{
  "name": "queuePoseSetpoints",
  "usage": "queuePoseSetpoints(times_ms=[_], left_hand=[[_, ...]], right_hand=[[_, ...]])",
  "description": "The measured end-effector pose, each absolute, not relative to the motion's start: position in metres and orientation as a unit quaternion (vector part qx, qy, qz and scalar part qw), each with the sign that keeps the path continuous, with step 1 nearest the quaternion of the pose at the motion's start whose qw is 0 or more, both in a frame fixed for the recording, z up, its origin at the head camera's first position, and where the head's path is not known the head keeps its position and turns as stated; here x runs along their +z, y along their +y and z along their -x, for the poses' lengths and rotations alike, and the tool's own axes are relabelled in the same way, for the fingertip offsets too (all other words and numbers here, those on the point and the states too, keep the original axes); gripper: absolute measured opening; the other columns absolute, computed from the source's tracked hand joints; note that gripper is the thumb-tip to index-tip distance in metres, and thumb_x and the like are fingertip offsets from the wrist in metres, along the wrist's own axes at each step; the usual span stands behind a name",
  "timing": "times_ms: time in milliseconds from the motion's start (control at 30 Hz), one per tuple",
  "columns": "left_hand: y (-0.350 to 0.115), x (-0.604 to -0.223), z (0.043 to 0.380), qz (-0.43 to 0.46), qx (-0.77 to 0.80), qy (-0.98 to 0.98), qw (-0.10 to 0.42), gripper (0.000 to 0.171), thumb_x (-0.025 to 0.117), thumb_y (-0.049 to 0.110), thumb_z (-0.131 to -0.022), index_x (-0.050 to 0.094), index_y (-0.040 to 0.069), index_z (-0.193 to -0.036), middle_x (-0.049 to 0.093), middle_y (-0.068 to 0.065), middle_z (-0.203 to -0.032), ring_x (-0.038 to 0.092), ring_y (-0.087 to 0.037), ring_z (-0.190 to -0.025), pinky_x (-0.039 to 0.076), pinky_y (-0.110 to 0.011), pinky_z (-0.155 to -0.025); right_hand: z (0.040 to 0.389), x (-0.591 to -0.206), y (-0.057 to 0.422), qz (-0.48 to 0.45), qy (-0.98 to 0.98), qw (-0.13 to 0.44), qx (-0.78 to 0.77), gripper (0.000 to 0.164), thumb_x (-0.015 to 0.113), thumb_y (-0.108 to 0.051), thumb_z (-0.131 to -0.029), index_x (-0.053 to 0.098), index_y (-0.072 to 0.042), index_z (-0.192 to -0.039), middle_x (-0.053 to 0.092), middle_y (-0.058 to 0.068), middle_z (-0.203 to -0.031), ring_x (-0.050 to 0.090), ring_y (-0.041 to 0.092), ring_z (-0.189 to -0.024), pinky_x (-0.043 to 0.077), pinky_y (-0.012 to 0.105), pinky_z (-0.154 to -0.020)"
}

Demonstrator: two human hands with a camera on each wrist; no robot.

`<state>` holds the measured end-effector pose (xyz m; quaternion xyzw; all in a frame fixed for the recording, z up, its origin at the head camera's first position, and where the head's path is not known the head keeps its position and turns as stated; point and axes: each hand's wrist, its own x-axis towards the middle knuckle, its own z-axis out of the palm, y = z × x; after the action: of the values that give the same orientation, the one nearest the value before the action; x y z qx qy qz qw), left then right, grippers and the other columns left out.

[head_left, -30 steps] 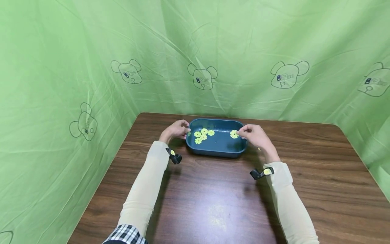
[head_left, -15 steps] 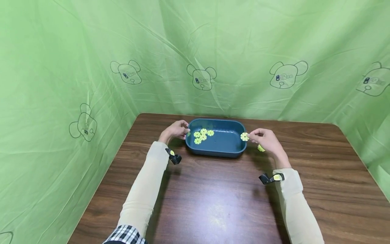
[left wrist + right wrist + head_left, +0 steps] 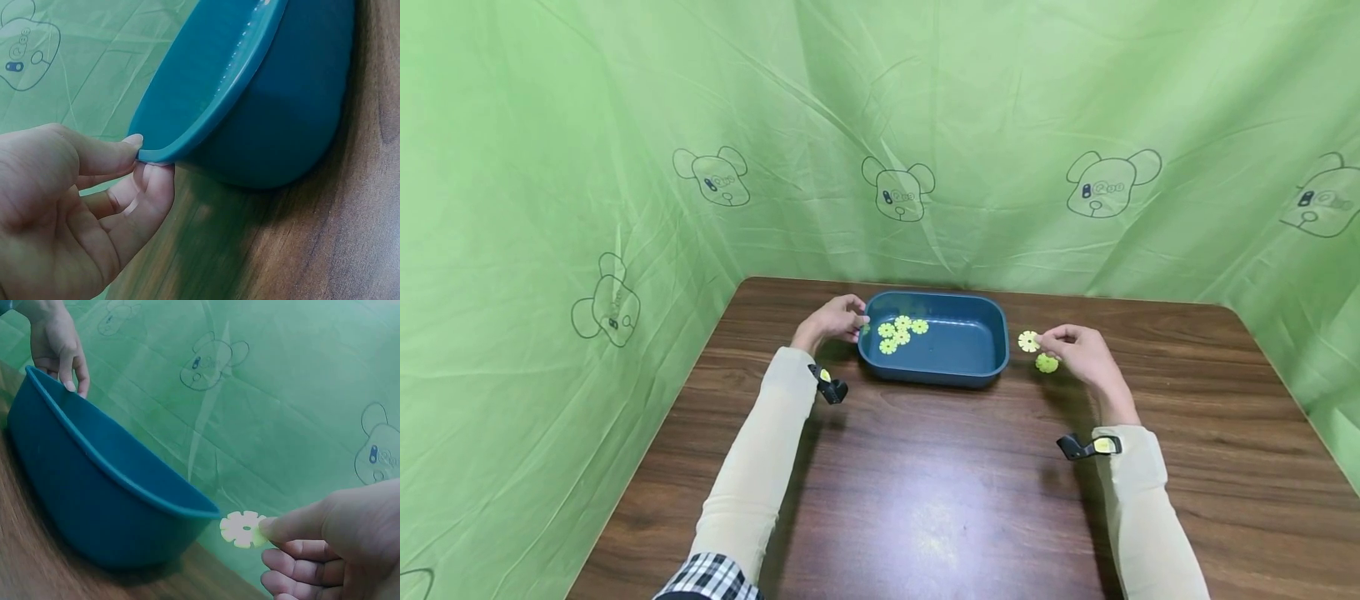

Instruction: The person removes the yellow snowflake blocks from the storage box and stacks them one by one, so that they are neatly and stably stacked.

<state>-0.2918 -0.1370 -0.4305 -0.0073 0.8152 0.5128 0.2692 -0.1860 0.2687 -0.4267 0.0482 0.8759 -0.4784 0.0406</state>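
Observation:
A blue oval-cornered plastic basin stands on the wooden table. My left hand pinches its left rim between thumb and fingers, as the left wrist view shows close up. Several yellow flower-shaped discs lie in the basin's left part. To the right of the basin my right hand pinches one yellow notched disc with a small hole at its centre, held by its edge. Another yellow disc lies on the table just below that hand's fingertips.
The brown wooden table reaches back to a green cloth curtain printed with bear heads. This curtain also hangs along the left side. Black camera straps sit on both wrists.
My right hand has moved right with the pinched disc, from over the basin to beside it. The disc on the table has come into fuller view. My left hand stays at the rim.

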Motion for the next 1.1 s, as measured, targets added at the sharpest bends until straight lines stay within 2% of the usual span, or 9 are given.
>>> queuePoseSetpoints(times_ms=[133, 267, 467, 667, 867, 1100], left_hand=[[-0.137, -0.431, 0.292, 0.008, 0.514, 0.814, 0.270, 0.030, 0.055, 0.008, -0.097, 0.044, 0.004, -0.125, 0.054, -0.015, -0.090, 0.056, -0.017, -0.069, 0.051, -0.050, -0.094], [-0.137, -0.431, 0.292, 0.007, 0.513, 0.814, 0.273, 0.031, 0.054, 0.009, -0.097, 0.044, 0.003, -0.126, 0.053, -0.014, -0.091, 0.056, -0.017, -0.071, 0.050, -0.051, -0.096], [-0.137, -0.432, 0.293, 0.008, 0.511, 0.815, 0.274, 0.032, 0.054, 0.009, -0.097, 0.044, 0.003, -0.127, 0.053, -0.012, -0.088, 0.056, -0.018, -0.072, 0.050, -0.050, -0.096], [-0.137, -0.433, 0.293, 0.008, 0.507, 0.818, 0.271, 0.031, 0.054, 0.009, -0.097, 0.044, 0.003, -0.126, 0.053, -0.014, -0.090, 0.057, -0.018, -0.072, 0.051, -0.049, -0.095], [-0.137, -0.432, 0.292, 0.008, 0.512, 0.816, 0.270, 0.031, 0.054, 0.009, -0.097, 0.044, 0.003, -0.126, 0.053, -0.013, -0.089, 0.056, -0.017, -0.070, 0.051, -0.050, -0.095], [-0.136, -0.431, 0.291, 0.007, 0.509, 0.818, 0.269, 0.031, 0.054, 0.009, -0.097, 0.044, 0.003, -0.126, 0.053, -0.016, -0.092, 0.056, -0.017, -0.070, 0.049, -0.052, -0.098]], right_hand=[[0.185, -0.434, 0.278, -0.073, 0.875, 0.049, -0.476, 0.041, 0.062, -0.035, -0.093, 0.062, 0.004, -0.106, 0.061, -0.004, -0.078, 0.054, 0.006, -0.070, 0.048, 0.024, -0.065], [0.185, -0.441, 0.287, -0.093, 0.875, 0.068, -0.471, 0.044, 0.062, -0.035, -0.093, 0.061, 0.005, -0.109, 0.062, -0.004, -0.078, 0.058, 0.007, -0.072, 0.050, 0.027, -0.068], [0.185, -0.454, 0.297, -0.116, 0.870, 0.095, -0.470, 0.044, 0.062, -0.031, -0.093, 0.059, 0.007, -0.113, 0.064, -0.006, -0.076, 0.060, 0.006, -0.071, 0.051, 0.024, -0.066], [0.187, -0.465, 0.304, -0.128, 0.867, 0.109, -0.469, 0.040, 0.062, -0.029, -0.093, 0.059, 0.007, -0.111, 0.063, -0.008, -0.075, 0.057, 0.003, -0.070, 0.049, 0.022, -0.065], [0.187, -0.467, 0.305, -0.122, 0.894, 0.089, -0.422, 0.038, 0.061, -0.029, -0.092, 0.063, 0.007, -0.107, 0.063, -0.006, -0.073, 0.055, 0.009, -0.073, 0.043, 0.021, -0.064], [0.189, -0.466, 0.304, -0.124, 0.916, 0.076, -0.375, 0.037, 0.060, -0.030, -0.091, 0.066, 0.004, -0.104, 0.063, -0.004, -0.070, 0.053, 0.017, -0.079, 0.039, 0.025, -0.069]])
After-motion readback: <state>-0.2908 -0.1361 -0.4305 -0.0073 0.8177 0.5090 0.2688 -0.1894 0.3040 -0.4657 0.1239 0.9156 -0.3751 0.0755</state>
